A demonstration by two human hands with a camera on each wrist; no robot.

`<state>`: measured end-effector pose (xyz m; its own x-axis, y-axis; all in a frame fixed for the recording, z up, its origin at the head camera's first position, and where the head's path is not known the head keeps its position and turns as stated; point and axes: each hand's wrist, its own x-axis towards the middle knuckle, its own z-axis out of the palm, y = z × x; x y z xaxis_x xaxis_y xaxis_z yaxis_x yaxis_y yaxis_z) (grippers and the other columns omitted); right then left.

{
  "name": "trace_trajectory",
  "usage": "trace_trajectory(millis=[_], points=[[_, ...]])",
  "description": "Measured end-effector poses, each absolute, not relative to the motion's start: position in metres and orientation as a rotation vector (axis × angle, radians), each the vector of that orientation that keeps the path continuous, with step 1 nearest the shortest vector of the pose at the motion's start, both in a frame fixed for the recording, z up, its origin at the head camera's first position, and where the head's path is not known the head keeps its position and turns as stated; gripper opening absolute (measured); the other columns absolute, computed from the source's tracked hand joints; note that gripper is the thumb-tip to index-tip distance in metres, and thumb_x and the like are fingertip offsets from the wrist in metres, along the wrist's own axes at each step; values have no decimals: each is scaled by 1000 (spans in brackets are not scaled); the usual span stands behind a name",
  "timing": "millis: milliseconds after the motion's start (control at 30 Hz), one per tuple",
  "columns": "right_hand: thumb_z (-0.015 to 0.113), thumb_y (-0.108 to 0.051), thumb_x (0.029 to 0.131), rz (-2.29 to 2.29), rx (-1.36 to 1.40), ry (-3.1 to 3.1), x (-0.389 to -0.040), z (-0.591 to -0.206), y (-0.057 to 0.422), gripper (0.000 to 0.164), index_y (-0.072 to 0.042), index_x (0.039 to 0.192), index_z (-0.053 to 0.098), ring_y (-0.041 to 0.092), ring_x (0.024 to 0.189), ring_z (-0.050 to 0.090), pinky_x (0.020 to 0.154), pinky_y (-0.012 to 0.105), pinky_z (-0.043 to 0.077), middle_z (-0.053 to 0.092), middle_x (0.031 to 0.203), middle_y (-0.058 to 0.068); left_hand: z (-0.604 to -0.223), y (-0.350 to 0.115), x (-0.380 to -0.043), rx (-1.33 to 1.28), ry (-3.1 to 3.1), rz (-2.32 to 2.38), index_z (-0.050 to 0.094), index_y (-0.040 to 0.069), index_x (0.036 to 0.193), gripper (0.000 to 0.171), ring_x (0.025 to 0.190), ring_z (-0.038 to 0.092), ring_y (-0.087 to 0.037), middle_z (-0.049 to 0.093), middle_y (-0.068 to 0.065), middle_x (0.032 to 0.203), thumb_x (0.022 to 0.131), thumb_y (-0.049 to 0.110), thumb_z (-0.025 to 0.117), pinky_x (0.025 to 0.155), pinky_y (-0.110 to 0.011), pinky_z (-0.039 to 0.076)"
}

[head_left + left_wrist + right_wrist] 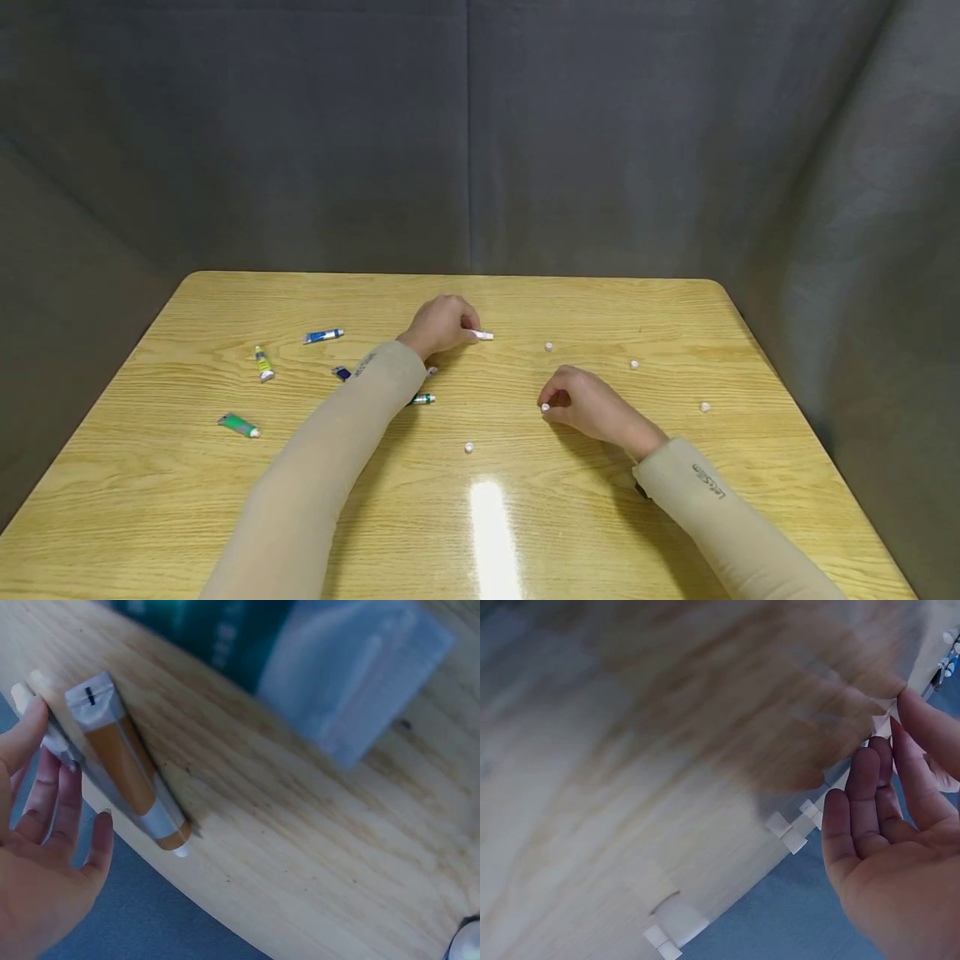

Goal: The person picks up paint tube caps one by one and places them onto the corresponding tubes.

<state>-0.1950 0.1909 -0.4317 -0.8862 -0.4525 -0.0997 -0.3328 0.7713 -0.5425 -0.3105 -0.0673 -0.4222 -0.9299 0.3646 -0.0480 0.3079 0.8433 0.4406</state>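
My left hand [442, 323] reaches to the far middle of the table and pinches a small white paint tube [483, 335] between thumb and fingers. In the left wrist view an ochre paint tube [127, 765] lies right beside that hand, with a green paint tube [240, 645] nearer the camera. My right hand [588, 405], low over the table to the right of centre, pinches a small white cap [545, 407] at its fingertips. The left sleeve partly hides a dark green tube [423, 399] and a dark blue tube [342, 373].
To the left lie a blue tube [323, 336], a yellow tube [263, 364] and a light green tube [239, 425]. Several white caps are spread about: a front one [468, 447], a back one [548, 347] and others on the right. Dark curtains [465, 142] hang behind the table.
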Motion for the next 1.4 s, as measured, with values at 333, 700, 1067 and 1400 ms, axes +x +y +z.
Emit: trace_trajectory(millis=[333,700,1067,1400], points=[[77,-11,92,-821,-591,2721,-195,-430,191,6,-13,97,75,11,89,60,80,26,52,68,102,1,-426,-68,-311,516,2864,679,80,15,104,14,100,66,-19,76,-2,108,92,22,79,94,-39,53],[78,-11,92,-829,-603,2717,-197,-429,191,6,-12,97,75,10,89,62,80,26,53,70,101,1,-424,-69,-310,501,2861,652,78,15,109,17,105,66,-20,75,-3,113,92,18,78,99,-39,53],[77,-10,92,-863,-602,2713,-201,-424,193,7,-11,99,75,16,97,66,85,31,56,70,106,3,-421,-84,-313,510,2855,581,76,14,115,26,110,65,-23,74,-4,118,90,19,81,103,-43,51],[74,-9,94,-877,-625,2715,-203,-418,195,8,-10,102,74,17,98,65,84,32,56,70,107,3,-410,-111,-308,499,2838,513,73,12,123,34,114,63,-25,71,-6,123,91,19,80,108,-46,48]])
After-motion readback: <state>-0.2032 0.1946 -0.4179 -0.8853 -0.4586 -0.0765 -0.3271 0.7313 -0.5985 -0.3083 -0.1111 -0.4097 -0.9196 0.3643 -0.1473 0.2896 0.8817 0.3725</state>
